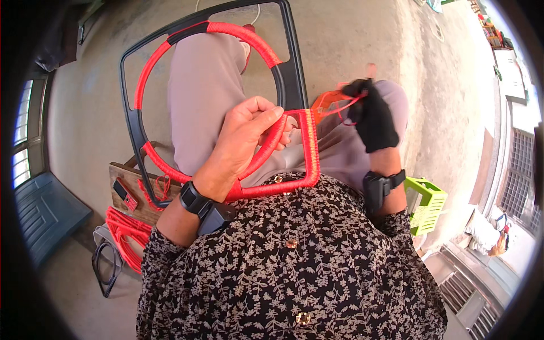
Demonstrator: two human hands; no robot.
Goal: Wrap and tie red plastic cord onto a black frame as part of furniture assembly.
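Note:
Across my lap rests a black frame [128, 133], a rounded rectangle with a ring inside it, partly wrapped in red cord. The red wrapping [310, 150] covers the near right corner and several stretches of the ring. My bare left hand [247, 133] grips the wrapped ring of the frame, thumb on top and fingers beneath. To the right of the frame, my right hand [374, 116] in a black glove with bare fingertips pinches a red cord [347, 105] that runs taut to the frame's right side. Motion blurs the right fingers a little.
Bundled red cord [126, 235] hangs at the left beside a wooden bench [136, 181] with a red phone [126, 194] on it. A blue-grey plastic seat [48, 209] stands far left. A lime green basket [428, 205] is behind my right arm.

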